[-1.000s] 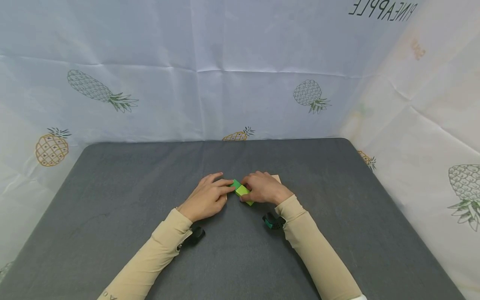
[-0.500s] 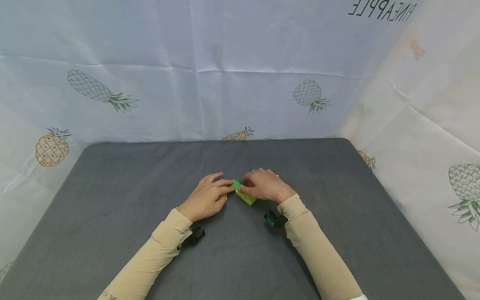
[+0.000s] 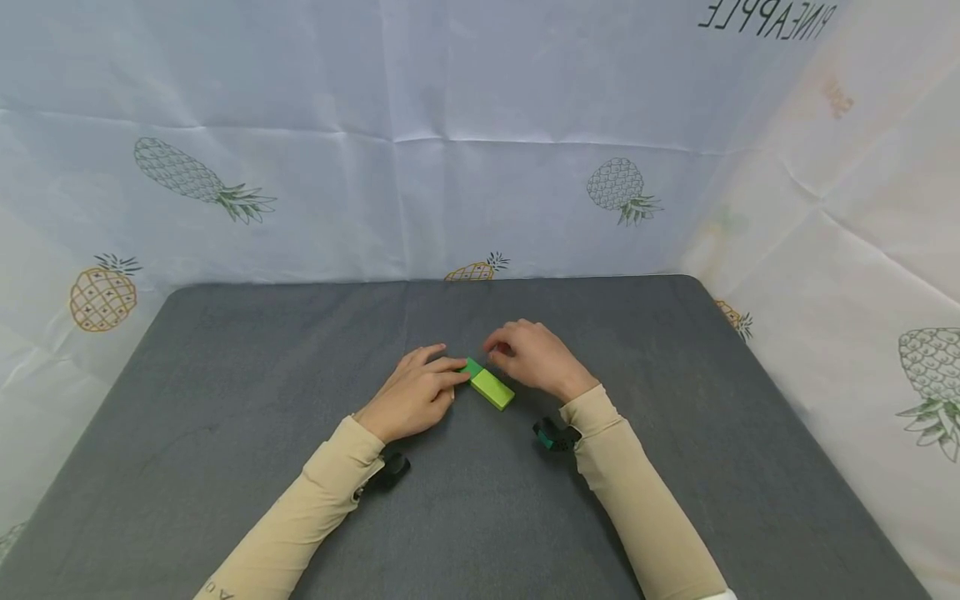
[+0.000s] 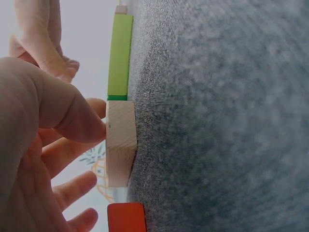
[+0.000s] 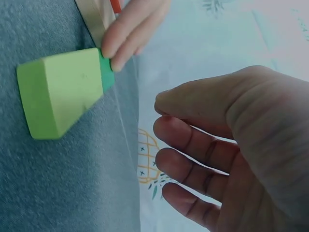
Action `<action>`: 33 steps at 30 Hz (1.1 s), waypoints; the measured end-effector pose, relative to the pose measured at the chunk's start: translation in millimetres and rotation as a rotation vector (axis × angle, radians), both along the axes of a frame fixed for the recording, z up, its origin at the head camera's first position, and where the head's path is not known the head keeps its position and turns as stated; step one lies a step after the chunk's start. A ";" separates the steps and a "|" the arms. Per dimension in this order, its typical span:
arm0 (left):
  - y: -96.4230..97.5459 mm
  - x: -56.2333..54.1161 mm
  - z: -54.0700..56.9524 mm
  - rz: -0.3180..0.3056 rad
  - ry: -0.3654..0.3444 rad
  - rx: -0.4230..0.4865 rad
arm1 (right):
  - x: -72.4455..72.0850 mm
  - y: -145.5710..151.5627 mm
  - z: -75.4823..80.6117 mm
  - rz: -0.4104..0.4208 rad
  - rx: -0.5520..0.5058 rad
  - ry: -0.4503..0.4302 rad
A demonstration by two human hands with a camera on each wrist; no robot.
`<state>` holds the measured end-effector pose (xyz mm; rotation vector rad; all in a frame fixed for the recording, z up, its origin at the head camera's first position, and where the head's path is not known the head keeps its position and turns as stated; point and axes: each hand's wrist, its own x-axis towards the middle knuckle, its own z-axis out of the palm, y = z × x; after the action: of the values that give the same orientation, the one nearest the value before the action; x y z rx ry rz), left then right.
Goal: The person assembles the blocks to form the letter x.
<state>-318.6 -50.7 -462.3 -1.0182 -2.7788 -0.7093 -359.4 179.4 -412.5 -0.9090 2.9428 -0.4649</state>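
Note:
My left hand (image 3: 415,396) rests over a plain wooden block (image 4: 120,125), its thumb tip touching the upper face in the left wrist view. Its fingertips touch a darker green block (image 3: 472,367), mostly covered in the head view. A lime-green block (image 3: 492,389) lies on the table, end against the green one, forming a slanted row. Just beyond the lime block, my right hand (image 3: 536,357) is raised with loosely bent fingers. The right wrist view shows nothing between that thumb and fingers, apart from the blocks.
An orange-red block (image 4: 126,217) lies near the wooden one, hidden by the left hand in the head view. Past the lime block's far end shows a small wooden piece (image 4: 121,9). The dark grey table (image 3: 300,333) ends at a pineapple-print curtain (image 3: 480,150).
My right hand has let go of the lime-green block and lifted up and away to the far right. The left hand has stayed in place on the blocks.

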 end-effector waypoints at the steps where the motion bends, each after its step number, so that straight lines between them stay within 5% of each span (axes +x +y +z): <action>1: 0.0 0.0 -0.1 0.001 -0.001 0.002 | -0.1 0.3 0.3 -0.008 -0.002 -0.002; 11: -1.9 -0.9 -0.3 0.022 0.035 0.052 | 1.3 -7.4 -4.4 0.045 0.040 -0.040; 17: -15.2 -7.6 14.9 0.103 0.068 0.100 | 1.8 -11.2 -8.9 0.047 0.062 -0.036; 26: -37.3 -11.7 33.6 0.250 -0.148 0.042 | 3.2 -10.9 -12.0 0.044 0.057 -0.033; 33: -43.6 -10.5 34.2 0.340 -0.191 0.011 | 3.6 -12.5 -12.7 0.061 0.061 -0.033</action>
<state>-329.1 -94.3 -428.1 -0.4754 -2.9934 -0.8046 -355.8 166.9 -425.2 -0.9710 2.8733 -0.3820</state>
